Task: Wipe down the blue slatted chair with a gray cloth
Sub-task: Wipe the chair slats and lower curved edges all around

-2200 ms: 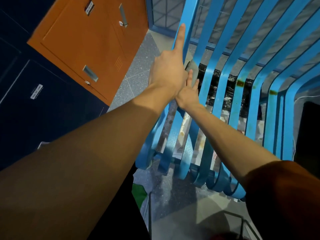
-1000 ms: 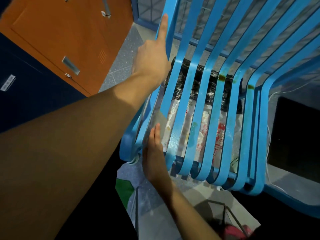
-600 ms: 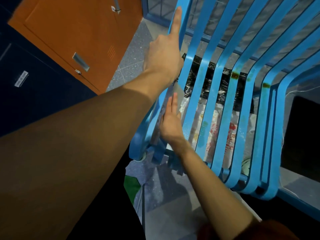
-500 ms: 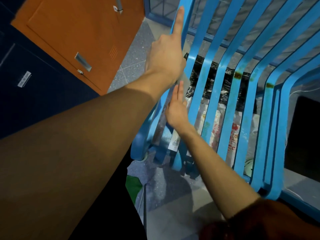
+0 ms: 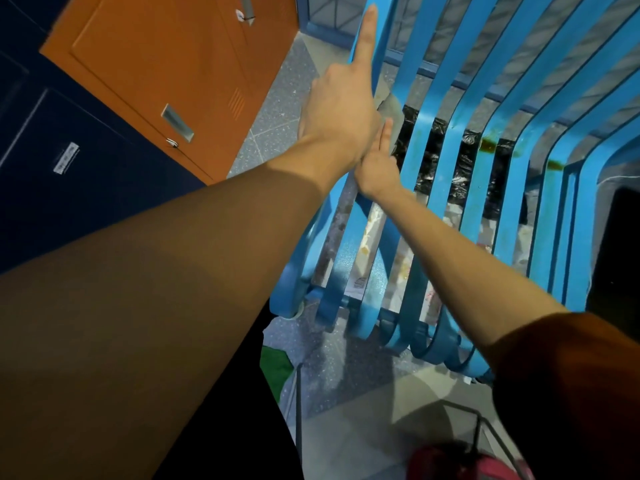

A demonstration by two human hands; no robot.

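Observation:
The blue slatted chair (image 5: 478,209) fills the right half of the head view, its slats curving from backrest to seat. My left hand (image 5: 341,109) grips the leftmost slat high on the backrest, index finger stretched up along it. Just below it, my right hand (image 5: 379,168) lies flat with its fingers extended, pressing the gray cloth (image 5: 391,107) against the second slat near the bend. Only a small patch of cloth shows above the fingertips; the rest is hidden behind both hands.
An orange locker door (image 5: 156,74) and a dark blue locker (image 5: 69,188) stand at the left on a speckled floor (image 5: 270,119). Black plastic bags (image 5: 464,168) and printed wrapping lie under the seat. Brown stains (image 5: 490,145) mark two slats. A green item (image 5: 273,365) lies below.
My right hand has slid with the cloth from the seat's front edge up the slat to just under my left hand. My left hand has kept its hold on the leftmost slat.

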